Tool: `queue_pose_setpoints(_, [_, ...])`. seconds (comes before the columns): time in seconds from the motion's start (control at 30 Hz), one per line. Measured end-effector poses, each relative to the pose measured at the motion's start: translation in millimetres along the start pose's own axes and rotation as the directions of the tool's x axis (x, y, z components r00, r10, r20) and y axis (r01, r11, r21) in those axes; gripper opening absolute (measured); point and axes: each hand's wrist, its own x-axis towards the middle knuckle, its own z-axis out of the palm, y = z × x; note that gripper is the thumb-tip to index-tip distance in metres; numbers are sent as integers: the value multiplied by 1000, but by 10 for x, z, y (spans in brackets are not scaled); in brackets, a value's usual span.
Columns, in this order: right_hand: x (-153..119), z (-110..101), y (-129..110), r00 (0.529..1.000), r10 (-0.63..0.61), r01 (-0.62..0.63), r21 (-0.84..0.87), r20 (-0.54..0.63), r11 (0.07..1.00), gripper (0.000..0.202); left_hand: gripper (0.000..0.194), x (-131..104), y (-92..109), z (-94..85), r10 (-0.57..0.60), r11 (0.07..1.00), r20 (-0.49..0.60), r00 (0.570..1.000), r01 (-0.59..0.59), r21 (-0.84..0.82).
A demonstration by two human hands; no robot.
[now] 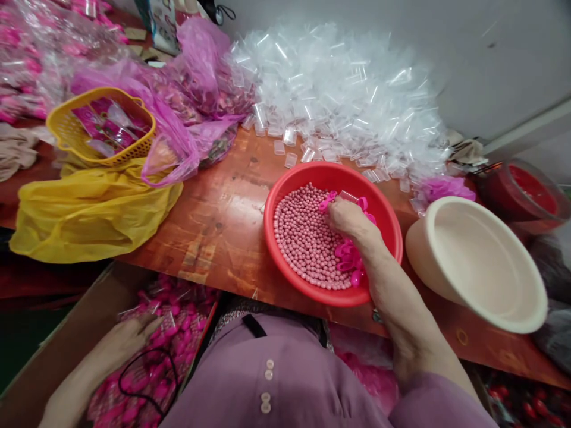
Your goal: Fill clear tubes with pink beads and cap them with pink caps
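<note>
The right hand point(348, 219) is resting half-curled inside the red basin point(387, 229), with pink beads point(303, 238) lying beside it and pink plastic pieces point(349, 255) near its wrist. The left hand point(134, 337) is lying loosely extended over pink items point(176, 324) (neither hand's hold is showing clearly enough to tell).
</note>
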Motion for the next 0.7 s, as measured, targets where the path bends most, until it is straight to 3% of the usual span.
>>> queue_pose_setpoints(0.13, [-35,90,-278,988,-156,156,10,-2,988,38,52,33,570,-160,-16,1000,151,988,14,15])
queue_pose_setpoints(0.33, [-61,225,-526,916,-400,400,77,-12,913,30,50,62,1321,-366,126,966,82,989,-104,-239])
queue_pose_setpoints(0.43, [-32,218,-520,887,-462,460,131,-13,878,28,42,161,1693,-398,244,891,-8,970,-228,-392])
queue_pose_setpoints(0.53, [7,195,-489,858,-512,502,281,-41,818,25,34,286,2084,-411,330,806,-191,925,-381,-454])
queue_pose_setpoints(0.7, [44,167,-370,843,-518,474,660,-147,583,25,28,503,2623,-445,436,654,-347,830,-558,-511])
